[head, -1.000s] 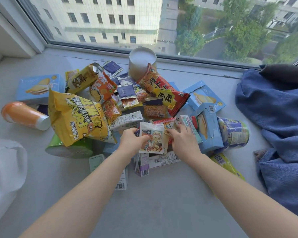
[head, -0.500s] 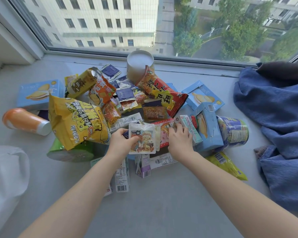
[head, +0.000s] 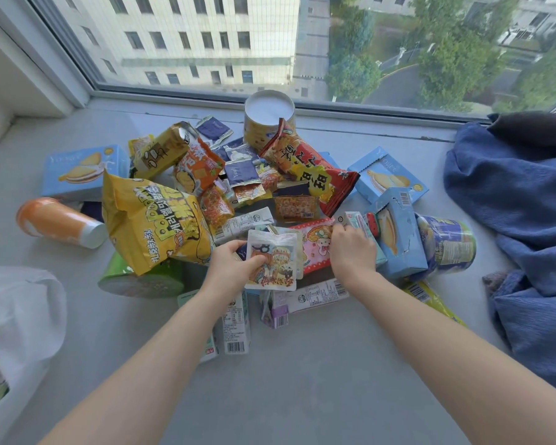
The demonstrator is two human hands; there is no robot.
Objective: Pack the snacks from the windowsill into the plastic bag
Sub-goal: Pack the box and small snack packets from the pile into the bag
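Observation:
A heap of snacks covers the grey windowsill (head: 302, 364). My left hand (head: 230, 264) pinches a white cartoon snack packet (head: 275, 263) by its left edge, at the heap's near side. My right hand (head: 350, 248) grips the top right corner of a pink mushroom packet (head: 313, 245) that lies partly under the white one. Around them lie a big yellow popcorn bag (head: 154, 223), a red chip bag (head: 308, 168), blue biscuit boxes (head: 395, 232) and small milk cartons (head: 235, 326). The white plastic bag (head: 23, 316) lies at the left edge.
An orange tube (head: 58, 221) lies left of the heap and a round tin (head: 268, 118) stands by the window glass. A blue cloth (head: 523, 213) is bunched at the right. A printed cup (head: 446, 245) lies beside the blue boxes.
My left hand has drawn the white packet a little to the left. My right hand has shifted up to the pink packet's corner. The camera has tilted slightly.

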